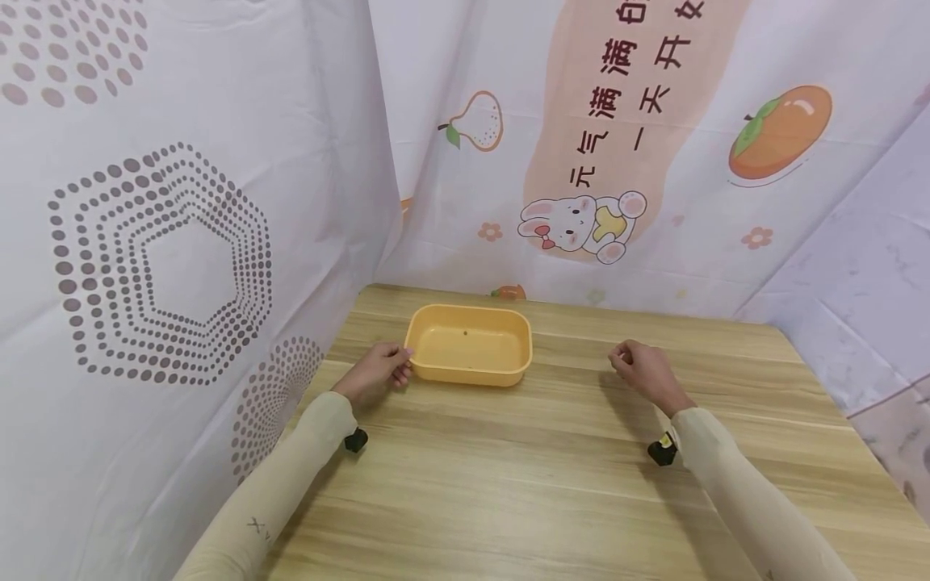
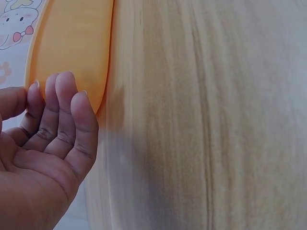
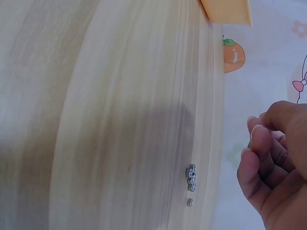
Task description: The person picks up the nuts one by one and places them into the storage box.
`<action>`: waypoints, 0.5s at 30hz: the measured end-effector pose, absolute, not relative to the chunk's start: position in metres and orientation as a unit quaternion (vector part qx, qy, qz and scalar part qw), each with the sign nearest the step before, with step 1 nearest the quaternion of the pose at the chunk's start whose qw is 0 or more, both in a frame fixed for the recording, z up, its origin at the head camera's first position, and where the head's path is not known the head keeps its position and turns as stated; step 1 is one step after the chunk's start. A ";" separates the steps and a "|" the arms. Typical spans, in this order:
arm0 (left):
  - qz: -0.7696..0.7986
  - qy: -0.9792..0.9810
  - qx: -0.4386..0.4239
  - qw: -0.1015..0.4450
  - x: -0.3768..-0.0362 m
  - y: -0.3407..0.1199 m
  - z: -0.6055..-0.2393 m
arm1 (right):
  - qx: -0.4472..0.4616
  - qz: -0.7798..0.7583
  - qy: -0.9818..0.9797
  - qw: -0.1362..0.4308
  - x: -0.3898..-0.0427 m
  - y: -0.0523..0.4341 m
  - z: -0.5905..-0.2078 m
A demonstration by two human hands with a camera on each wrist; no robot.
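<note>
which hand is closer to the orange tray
Left. The left hand touches the orange tray at its left end; the right hand is apart from it, off to its right.

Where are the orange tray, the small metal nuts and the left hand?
orange tray (image 1: 469, 345), head view, inside floor.
small metal nuts (image 3: 191, 176), right wrist view, middle of the cluster.
left hand (image 1: 374, 374), head view, back of hand.
</note>
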State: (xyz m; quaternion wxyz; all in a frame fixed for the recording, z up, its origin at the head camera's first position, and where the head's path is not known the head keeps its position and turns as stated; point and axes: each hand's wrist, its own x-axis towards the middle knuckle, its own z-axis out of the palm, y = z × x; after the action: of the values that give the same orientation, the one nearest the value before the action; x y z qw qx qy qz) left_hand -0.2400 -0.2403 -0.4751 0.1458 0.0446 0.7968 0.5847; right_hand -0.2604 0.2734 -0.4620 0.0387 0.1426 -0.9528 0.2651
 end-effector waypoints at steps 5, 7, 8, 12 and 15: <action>0.583 0.798 0.042 0.145 -0.240 -0.240 -0.475 | 0.143 0.268 -0.952 0.039 -0.261 0.271 -0.461; 0.584 0.798 0.042 0.145 -0.240 -0.240 -0.475 | 0.141 0.272 -0.951 0.037 -0.262 0.270 -0.461; 0.584 0.798 0.042 0.144 -0.240 -0.240 -0.475 | 0.141 0.277 -0.950 0.033 -0.263 0.269 -0.462; 0.584 0.798 0.042 0.144 -0.240 -0.240 -0.475 | 0.141 0.289 -0.947 0.016 -0.264 0.267 -0.463; 0.584 0.798 0.040 0.144 -0.240 -0.239 -0.475 | 0.143 0.295 -0.945 0.012 -0.265 0.265 -0.463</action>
State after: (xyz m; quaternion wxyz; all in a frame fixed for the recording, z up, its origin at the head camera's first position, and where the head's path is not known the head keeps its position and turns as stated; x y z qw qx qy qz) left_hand -0.2397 -0.2391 -0.4750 0.1439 0.0404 0.7982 0.5836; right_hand -0.2647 0.2655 -0.4627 0.0124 0.1428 -0.9447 0.2951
